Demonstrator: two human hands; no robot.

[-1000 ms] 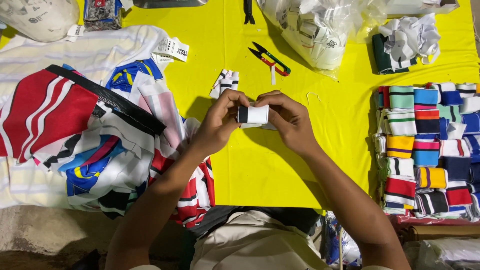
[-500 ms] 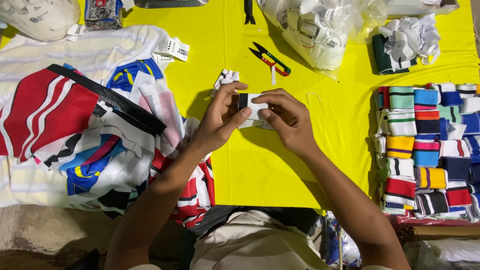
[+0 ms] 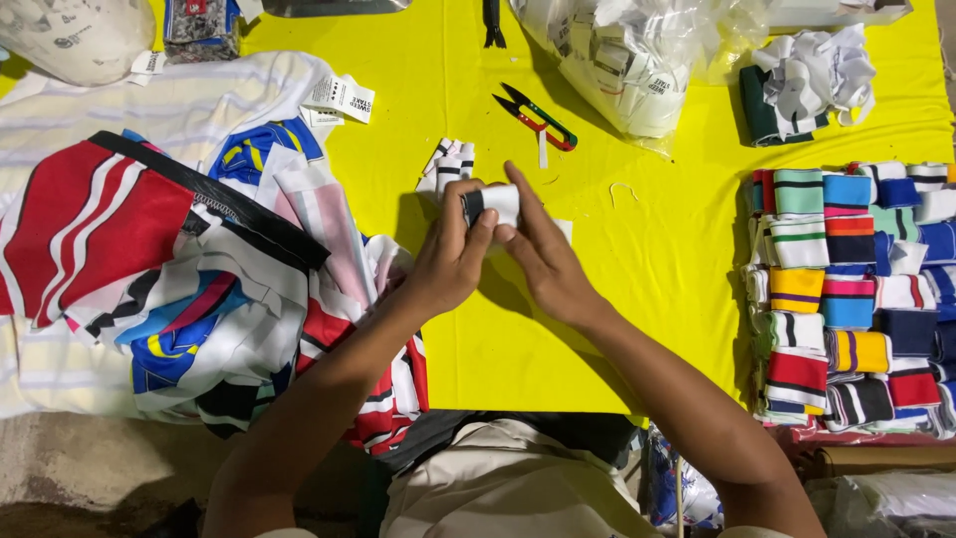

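Both hands meet over the yellow table (image 3: 637, 329), slightly above its centre. The left hand (image 3: 450, 261) and right hand (image 3: 546, 261) together pinch a small white band (image 3: 495, 202) with a black edge. The left thumb presses on its near face; the right fingers lie along its right side and top. The fingers cover most of the band, so its full shape and length cannot be made out. Whether it rests on the table or is held just above it cannot be told.

Just behind the hands lies a black-and-white striped piece (image 3: 447, 165), partly hidden by the left fingers. Farther back lie snips (image 3: 538, 113) with red and green handles, well apart from the hands.

To the left, a pile of printed garments (image 3: 189, 279) overlaps the table edge; the left forearm crosses its lower corner. At the right, rows of folded striped bands (image 3: 856, 299) run out of frame. A clear bag (image 3: 627, 60) of white pieces is cut off at the top edge; its contents are blurred.
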